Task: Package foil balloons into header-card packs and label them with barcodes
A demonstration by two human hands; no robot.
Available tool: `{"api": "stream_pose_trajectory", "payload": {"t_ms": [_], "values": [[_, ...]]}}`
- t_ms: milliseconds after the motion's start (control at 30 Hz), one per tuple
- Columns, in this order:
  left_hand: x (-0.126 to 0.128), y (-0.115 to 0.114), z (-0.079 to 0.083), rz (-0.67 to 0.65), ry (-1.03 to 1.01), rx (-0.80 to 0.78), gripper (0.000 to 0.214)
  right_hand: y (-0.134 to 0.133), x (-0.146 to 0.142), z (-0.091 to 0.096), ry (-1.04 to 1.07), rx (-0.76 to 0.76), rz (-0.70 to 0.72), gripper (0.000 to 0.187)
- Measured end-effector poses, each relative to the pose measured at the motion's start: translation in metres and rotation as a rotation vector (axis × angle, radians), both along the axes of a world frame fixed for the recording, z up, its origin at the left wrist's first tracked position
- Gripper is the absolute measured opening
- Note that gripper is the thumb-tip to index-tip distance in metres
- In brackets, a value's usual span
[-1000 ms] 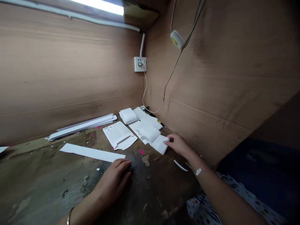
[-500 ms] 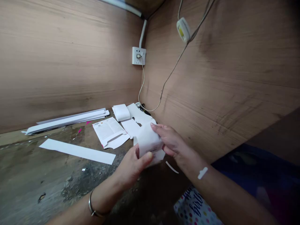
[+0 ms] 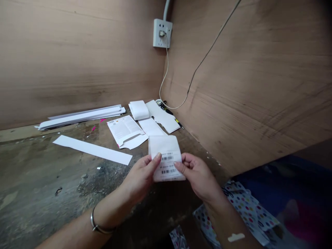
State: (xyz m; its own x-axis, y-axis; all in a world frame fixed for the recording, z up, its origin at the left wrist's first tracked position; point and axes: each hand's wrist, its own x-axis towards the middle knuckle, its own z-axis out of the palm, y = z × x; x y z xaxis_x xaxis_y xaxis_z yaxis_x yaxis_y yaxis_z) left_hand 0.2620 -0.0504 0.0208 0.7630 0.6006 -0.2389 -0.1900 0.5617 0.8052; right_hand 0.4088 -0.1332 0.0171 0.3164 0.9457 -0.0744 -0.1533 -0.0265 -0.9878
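Between my two hands is a strip of barcode labels (image 3: 168, 164), white, with rows of print and bars facing up. My left hand (image 3: 141, 174) grips its left edge, thumb on top. My right hand (image 3: 199, 176) pinches the right edge with thumb and fingers. Behind it, a white paper band (image 3: 151, 127) runs back toward a folded white paper stack (image 3: 139, 110); whether it joins the labels I cannot tell. Left of that band lies a printed white card sleeve (image 3: 126, 129) with its flap toward me.
Long white paper strips (image 3: 84, 117) lie along the back wall, and a single strip (image 3: 93, 149) nearer. White cut card (image 3: 164, 117) and a pen (image 3: 178, 123) are in the corner. A cord hangs from the wall socket (image 3: 162, 33). Polka-dot bags (image 3: 249, 207) lie lower right.
The labels have come flat and face up, their barcodes now showing. My right hand has moved down from the top to the right edge. The view has tipped downward.
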Motion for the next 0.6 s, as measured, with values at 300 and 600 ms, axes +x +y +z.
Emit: {"api": "stream_pose_trajectory", "payload": {"t_ms": [300,600], "values": [[-0.016,-0.005,0.0,-0.008,0.06,0.226,0.026,-0.014,-0.009,-0.003,-0.644,0.085,-0.488,0.039],[-0.014,-0.012,-0.005,-0.205,0.038,0.23,0.028,-0.014,-0.004,0.008,-1.253,0.321,0.059,0.026]]}}
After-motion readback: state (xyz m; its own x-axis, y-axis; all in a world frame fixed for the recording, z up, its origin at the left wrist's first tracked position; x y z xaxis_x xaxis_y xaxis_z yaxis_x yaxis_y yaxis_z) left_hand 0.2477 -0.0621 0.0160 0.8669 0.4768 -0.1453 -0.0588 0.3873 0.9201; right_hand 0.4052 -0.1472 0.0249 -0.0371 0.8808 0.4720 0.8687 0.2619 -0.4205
